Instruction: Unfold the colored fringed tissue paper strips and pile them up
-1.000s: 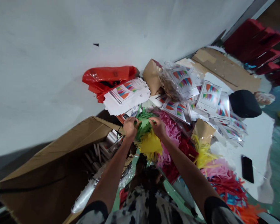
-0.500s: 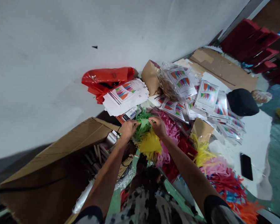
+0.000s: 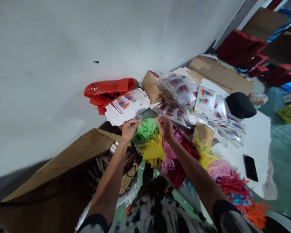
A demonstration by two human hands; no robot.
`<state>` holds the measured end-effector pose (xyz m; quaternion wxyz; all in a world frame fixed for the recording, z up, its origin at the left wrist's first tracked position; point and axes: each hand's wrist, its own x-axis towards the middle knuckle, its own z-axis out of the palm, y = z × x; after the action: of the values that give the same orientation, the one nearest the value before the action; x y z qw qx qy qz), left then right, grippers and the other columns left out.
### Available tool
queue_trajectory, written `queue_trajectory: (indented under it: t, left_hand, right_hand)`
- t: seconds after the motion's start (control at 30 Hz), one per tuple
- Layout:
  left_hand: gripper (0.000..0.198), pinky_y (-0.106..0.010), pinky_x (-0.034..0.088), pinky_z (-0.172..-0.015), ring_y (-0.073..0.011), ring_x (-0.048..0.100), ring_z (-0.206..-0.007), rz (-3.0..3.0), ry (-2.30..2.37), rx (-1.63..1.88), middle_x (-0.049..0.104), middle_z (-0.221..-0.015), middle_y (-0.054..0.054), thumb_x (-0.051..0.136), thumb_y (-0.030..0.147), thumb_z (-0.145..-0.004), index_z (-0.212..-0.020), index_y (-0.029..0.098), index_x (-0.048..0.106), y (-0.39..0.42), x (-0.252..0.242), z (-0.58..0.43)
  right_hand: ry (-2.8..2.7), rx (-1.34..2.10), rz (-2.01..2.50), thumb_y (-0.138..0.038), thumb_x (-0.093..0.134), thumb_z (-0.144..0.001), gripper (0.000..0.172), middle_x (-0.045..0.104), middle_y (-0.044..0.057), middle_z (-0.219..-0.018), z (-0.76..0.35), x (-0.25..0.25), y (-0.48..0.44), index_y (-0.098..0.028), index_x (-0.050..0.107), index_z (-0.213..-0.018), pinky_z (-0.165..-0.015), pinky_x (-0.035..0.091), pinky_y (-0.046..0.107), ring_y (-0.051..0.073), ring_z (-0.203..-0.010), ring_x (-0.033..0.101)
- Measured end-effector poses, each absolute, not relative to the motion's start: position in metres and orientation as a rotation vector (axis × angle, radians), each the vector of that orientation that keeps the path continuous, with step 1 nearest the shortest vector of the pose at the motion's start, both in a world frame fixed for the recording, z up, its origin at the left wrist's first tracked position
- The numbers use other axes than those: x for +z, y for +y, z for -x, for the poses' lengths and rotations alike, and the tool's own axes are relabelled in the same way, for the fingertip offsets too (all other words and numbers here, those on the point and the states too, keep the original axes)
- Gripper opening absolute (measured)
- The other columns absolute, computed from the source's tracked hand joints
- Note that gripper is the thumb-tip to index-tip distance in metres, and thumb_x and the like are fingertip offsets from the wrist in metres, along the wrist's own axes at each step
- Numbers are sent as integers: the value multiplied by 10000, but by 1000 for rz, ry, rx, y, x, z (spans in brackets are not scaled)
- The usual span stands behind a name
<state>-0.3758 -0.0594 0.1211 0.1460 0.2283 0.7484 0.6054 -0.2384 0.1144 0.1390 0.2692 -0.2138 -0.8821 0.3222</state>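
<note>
A bunch of green fringed paper (image 3: pixel 147 127) spreads between my two hands. My left hand (image 3: pixel 130 129) pinches its left edge, fingers closed. At the right edge my right hand (image 3: pixel 165 128) also pinches the green paper. Just below lies yellow fringed paper (image 3: pixel 154 151), and pink fringed paper (image 3: pixel 170 155) sits to its right, partly beneath my right forearm. Dark red paper (image 3: pixel 178 173) lies beside the pink. Behind my hands is a stack of white printed sheets (image 3: pixel 127 105), next to a red plastic bag (image 3: pixel 109 90).
An open cardboard box (image 3: pixel 70 165) stands at the left. Packaged printed cards (image 3: pixel 205 100), a black rounded object (image 3: pixel 241 105) and a phone (image 3: pixel 250 167) lie at the right. More coloured fringe (image 3: pixel 235 184) hangs at the lower right. A pale wall (image 3: pixel 50 64) rises behind.
The green paper has been raised a little and spread between my hands, covering the packet behind it. The camera view has shifted, moving the items on the right leftward.
</note>
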Motion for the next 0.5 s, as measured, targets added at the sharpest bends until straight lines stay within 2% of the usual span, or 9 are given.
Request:
queue_trajectory:
  t: [0.1, 0.2, 0.5]
  left_hand:
    - [409, -235, 365, -503, -98, 433, -489, -290, 1905, 1961, 497, -523, 45, 761, 534, -755, -583, 201, 599, -62, 111, 380]
    - [382, -228, 311, -458, -80, 375, -449, -149, 1849, 1987, 435, -486, 65, 787, 480, -708, -563, 205, 565, -65, 105, 379]
    - [345, -230, 438, -520, -96, 516, -508, -67, 1525, 2152, 540, -559, 51, 810, 405, -715, -625, 204, 545, -56, 135, 360]
  right_hand:
    - [-2280, 975, 642, -319, 541, -983, 241, 781, 67, -980, 238, 150, 123, -206, 752, -1013, -857, 554, 332, 231, -880, 714]
    - [-2212, 1099, 645, -332, 537, -963, 248, 769, 51, -898, 238, 159, 130, -199, 744, -998, -783, 562, 312, 220, -822, 710]
    - [-2175, 1270, 494, -387, 576, -933, 251, 707, 23, -815, 246, 189, 125, -186, 725, -935, -692, 552, 273, 172, -720, 667]
